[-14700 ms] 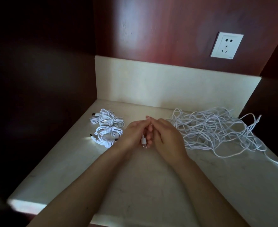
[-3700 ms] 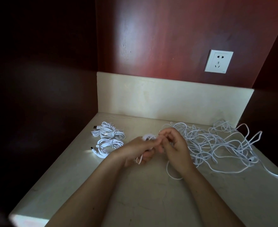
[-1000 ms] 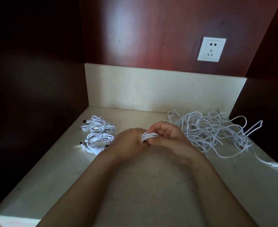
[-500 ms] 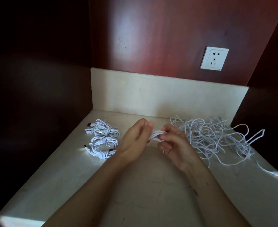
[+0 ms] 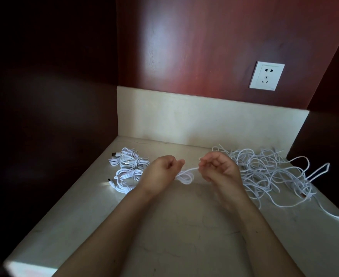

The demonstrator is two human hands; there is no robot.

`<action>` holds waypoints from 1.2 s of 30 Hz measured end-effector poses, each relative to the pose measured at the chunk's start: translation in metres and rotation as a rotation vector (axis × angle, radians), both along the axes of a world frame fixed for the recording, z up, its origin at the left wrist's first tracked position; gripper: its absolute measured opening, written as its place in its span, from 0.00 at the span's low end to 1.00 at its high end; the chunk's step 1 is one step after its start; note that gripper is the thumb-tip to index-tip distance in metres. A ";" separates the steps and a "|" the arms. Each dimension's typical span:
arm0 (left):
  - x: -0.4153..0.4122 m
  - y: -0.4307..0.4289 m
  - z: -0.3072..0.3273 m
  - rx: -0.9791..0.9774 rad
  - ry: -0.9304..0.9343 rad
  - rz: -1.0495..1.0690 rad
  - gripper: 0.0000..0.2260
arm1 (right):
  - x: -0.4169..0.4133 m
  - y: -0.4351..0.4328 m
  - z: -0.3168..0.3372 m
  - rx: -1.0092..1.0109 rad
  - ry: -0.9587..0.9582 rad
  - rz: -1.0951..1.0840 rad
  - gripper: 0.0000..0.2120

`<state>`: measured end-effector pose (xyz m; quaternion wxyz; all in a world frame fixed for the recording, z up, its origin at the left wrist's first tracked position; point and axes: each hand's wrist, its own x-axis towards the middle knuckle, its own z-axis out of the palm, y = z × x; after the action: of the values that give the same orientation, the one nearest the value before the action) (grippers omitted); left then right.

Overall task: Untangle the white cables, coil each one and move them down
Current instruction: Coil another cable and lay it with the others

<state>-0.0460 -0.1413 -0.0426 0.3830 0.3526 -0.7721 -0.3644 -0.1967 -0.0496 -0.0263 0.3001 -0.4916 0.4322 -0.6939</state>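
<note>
Here the left hand (image 5: 161, 172) grips a small coil of white cable (image 5: 185, 177) while the right hand (image 5: 219, 168) pinches its tail (image 5: 194, 169) taut, seemingly cinching it.

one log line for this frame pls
phase: coiling | left hand: grips coiled cable | right hand: pinches its free end | finished coils: left of hands | tangled pile: right

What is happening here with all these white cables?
A person is coiling one white cable. The left hand grips its small loops, and the right hand pinches the free strand, stretched between the two hands. A few coiled bundles lie on the left side of the counter. A tangled pile lies on the right, not yet sorted.
</note>
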 end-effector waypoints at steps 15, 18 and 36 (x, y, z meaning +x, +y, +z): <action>-0.003 0.011 0.018 0.077 0.415 0.031 0.20 | 0.019 -0.010 -0.025 0.179 0.691 -0.168 0.08; 0.003 0.006 0.013 -0.048 0.327 0.133 0.18 | 0.026 -0.003 -0.025 0.197 1.026 -0.170 0.10; -0.005 0.030 0.015 0.026 0.182 -0.209 0.16 | 0.009 0.006 0.008 0.044 0.320 -0.121 0.06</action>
<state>-0.0509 -0.1112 -0.0278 0.4068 0.2406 -0.7621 -0.4426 -0.1879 -0.0437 -0.0180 0.1959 -0.5622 0.5185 -0.6137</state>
